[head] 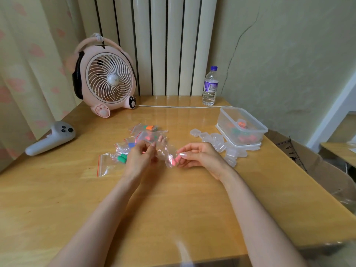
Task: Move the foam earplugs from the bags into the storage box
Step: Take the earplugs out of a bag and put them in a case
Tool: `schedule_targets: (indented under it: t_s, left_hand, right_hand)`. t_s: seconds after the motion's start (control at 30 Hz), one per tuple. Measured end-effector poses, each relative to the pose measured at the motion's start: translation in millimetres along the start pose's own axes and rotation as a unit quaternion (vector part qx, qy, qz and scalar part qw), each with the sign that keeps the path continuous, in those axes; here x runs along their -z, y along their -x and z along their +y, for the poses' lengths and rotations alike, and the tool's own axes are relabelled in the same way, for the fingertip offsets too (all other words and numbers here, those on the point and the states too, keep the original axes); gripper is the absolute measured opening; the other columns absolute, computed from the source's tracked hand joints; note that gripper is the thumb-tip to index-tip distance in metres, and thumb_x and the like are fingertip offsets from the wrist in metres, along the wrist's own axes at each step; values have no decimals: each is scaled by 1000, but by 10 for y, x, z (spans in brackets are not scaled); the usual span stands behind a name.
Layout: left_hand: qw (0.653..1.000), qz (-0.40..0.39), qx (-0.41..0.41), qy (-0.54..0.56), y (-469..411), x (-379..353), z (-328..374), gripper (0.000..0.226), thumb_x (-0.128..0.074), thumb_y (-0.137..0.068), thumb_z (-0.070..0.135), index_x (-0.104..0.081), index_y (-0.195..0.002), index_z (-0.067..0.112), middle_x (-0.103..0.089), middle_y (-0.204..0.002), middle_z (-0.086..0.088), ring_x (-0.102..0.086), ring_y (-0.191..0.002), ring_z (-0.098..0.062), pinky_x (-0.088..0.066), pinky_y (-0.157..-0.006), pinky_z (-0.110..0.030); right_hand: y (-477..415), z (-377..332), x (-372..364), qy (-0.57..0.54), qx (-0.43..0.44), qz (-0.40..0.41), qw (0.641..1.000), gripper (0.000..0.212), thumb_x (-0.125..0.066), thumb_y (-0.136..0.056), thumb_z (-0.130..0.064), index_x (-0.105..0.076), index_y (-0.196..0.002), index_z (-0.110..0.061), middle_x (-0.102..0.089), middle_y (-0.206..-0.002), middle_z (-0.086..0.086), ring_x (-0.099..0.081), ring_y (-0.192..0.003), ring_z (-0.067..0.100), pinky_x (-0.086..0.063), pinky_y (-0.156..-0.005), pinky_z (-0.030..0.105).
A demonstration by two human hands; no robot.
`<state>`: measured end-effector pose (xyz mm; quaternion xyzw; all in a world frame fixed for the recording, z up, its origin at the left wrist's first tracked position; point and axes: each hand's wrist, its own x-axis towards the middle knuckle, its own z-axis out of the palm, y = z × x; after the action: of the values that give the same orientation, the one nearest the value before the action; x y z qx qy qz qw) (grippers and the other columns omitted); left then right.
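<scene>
Currently both hands hold one clear bag point(163, 151) left of the box point(259, 126). The left hand point(140, 158) has its fingers curled and pinches the bag's far end from the box. The right hand point(200, 154) pinches the near end, with a pink earplug point(174, 161) in the bag at its fingertips. More filled bags point(123, 151) lie further left. The box is open with loose earplugs point(244, 138) inside. Small cases point(217, 141) sit just beside it.
</scene>
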<state>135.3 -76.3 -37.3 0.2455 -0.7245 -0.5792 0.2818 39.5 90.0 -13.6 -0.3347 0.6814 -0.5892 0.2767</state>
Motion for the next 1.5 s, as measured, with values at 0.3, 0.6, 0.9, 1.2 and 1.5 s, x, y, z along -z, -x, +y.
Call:
schedule_targets:
  t_s: [0.3,0.6,0.9,1.2,1.5]
  left_hand:
    - [997,-57,52,13,118,-35,104,28,-44,-99,19,-50,-76,3,-62,-52,-7,-65,-47,-19,-57,-53,-30]
    - [985,-114,132,-4,176,-16,186,31,-45,-98,14,-52,-73,-1,-58,-41,-7,-56,-34,-15,-49,-39,-21]
    - [981,-115,157,-16,198,5,220,30,-43,-97,8,-55,-70,0,-56,-40,-6,-48,-28,-9,-42,-33,-16]
    - [986,-113,124,25,201,-7,223,28,-42,-98,10,-50,-73,1,-58,-42,-4,-50,-32,-9,-42,-35,-17]
    - [988,39,-4,152,80,32,178,24,-54,-94,20,-53,-72,11,-65,-73,-3,-67,-59,-10,-52,-63,-21]
  right_hand:
    - [11,-1,115,-31,-12,62,998,17,-61,-82,9,-69,-93,0,-73,-78,8,-71,-75,19,-59,-72,27]
    - [-6,-43,121,-22,50,145,988,16,-69,-76,6,-63,-69,-6,-64,-55,-2,-59,-49,8,-52,-54,18]
    - [-14,-55,104,-12,88,142,986,18,-68,-77,7,-63,-67,-8,-65,-60,-4,-59,-54,9,-52,-56,19]
    - [-9,-83,87,-27,118,137,983,14,-68,-78,4,-64,-71,-7,-63,-59,-1,-58,-53,10,-51,-55,19]
    - [-97,51,158,20,73,262,962,8,-61,-89,-12,-64,-83,-8,-60,-66,8,-55,-48,7,-47,-48,17]
